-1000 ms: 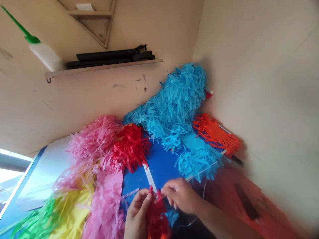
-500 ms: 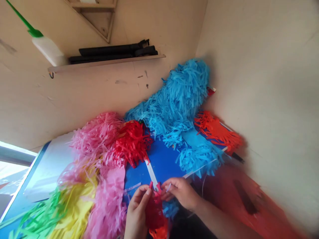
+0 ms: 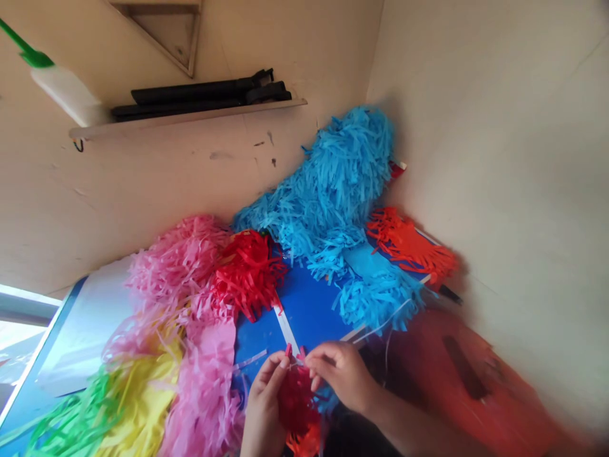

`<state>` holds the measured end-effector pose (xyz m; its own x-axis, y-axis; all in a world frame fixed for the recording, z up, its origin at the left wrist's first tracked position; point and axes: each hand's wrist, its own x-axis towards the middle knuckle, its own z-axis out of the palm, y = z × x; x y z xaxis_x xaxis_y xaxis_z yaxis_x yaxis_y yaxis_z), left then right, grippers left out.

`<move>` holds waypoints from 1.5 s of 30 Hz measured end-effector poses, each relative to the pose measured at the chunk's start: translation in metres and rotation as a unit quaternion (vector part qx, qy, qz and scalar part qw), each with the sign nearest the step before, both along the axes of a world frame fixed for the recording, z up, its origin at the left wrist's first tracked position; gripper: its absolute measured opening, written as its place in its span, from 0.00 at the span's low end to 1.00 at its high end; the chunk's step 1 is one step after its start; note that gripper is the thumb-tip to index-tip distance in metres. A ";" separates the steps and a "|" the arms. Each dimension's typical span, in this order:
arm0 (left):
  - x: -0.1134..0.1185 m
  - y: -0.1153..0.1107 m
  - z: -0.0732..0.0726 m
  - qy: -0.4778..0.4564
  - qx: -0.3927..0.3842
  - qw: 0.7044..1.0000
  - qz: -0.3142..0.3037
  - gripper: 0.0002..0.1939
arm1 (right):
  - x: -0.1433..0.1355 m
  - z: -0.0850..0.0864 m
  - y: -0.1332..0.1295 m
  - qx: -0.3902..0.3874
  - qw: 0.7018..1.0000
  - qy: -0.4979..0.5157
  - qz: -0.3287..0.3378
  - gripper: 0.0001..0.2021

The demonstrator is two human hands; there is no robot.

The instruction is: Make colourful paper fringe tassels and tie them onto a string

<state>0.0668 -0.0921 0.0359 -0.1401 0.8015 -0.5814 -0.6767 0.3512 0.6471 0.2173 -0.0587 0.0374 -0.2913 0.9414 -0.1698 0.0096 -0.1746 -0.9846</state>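
Near the bottom centre, my left hand (image 3: 267, 390) is closed in a pinch on the top of a dark red tissue-paper piece (image 3: 299, 403). Beside it my right hand (image 3: 340, 373) has its fingers bent together at a thin whitish string (image 3: 297, 364), which runs across the top of the red piece. Fringed orange paper (image 3: 304, 441) shows below the red piece. The blue table (image 3: 314, 304) with a white strip (image 3: 285, 327) lies beyond the hands.
Pink (image 3: 183, 260), red (image 3: 247, 273), yellow (image 3: 147, 393) and green (image 3: 78, 412) fringes lie left; blue (image 3: 342, 184) and orange (image 3: 412, 244) ones lie behind and right. A shelf (image 3: 190, 119) on the wall holds a glue bottle (image 3: 69, 95) and black objects (image 3: 190, 95).
The view has shifted slightly, so the shelf and fringes sit further left. My right hand has turned a little at the string; my left hand keeps its pinch on the red paper.
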 end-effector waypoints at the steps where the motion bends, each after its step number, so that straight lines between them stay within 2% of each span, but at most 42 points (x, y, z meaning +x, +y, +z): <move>1: 0.001 0.000 0.000 0.003 -0.001 1.000 0.000 0.23 | -0.001 -0.001 -0.001 0.011 1.000 -0.013 -0.005 0.14; 4: 0.002 0.000 -0.001 0.018 0.002 1.000 0.008 0.22 | -0.003 -0.003 -0.001 0.059 0.995 -0.072 -0.037 0.11; 8: 0.002 0.000 -0.002 0.029 0.007 0.999 0.018 0.22 | -0.004 -0.005 -0.001 0.073 0.988 -0.117 -0.062 0.11; 15: 0.005 0.001 -0.002 0.028 0.013 1.000 0.000 0.21 | -0.005 -0.004 -0.004 0.101 0.985 -0.128 -0.053 0.11; 29: 0.010 -0.006 -0.001 0.021 0.014 0.999 -0.024 0.20 | -0.005 -0.003 -0.009 0.107 0.986 -0.120 -0.034 0.09; 31: 0.010 -0.007 -0.003 0.031 0.016 0.999 -0.030 0.20 | -0.004 -0.003 -0.010 0.111 0.987 -0.111 -0.029 0.10; 33: 0.008 -0.009 -0.006 0.080 0.033 0.995 -0.045 0.18 | -0.003 -0.003 -0.009 0.099 0.990 -0.100 -0.020 0.11; 35: 0.006 -0.010 -0.008 0.181 0.074 0.978 -0.070 0.16 | -0.001 -0.002 -0.006 0.072 0.994 -0.081 0.009 0.09; 36: 0.006 -0.011 -0.009 0.245 0.099 0.961 -0.084 0.15 | 0.001 -0.001 -0.005 0.064 0.995 -0.075 0.028 0.09; 38: 0.006 -0.013 -0.011 0.370 0.134 0.914 -0.097 0.14 | 0.004 0.000 -0.004 0.073 0.992 -0.080 0.064 0.11; 40: 0.008 -0.014 -0.014 0.466 0.148 0.868 -0.082 0.12 | 0.006 0.000 -0.004 0.118 0.983 -0.112 0.083 0.08; 42: 0.013 -0.015 -0.018 0.529 0.160 0.831 -0.066 0.11 | 0.006 -0.001 -0.006 0.181 0.969 -0.146 0.077 0.11; 45: 0.018 -0.015 -0.026 0.573 0.206 0.787 -0.103 0.09 | 0.016 0.006 0.002 0.221 0.966 -0.129 0.036 0.15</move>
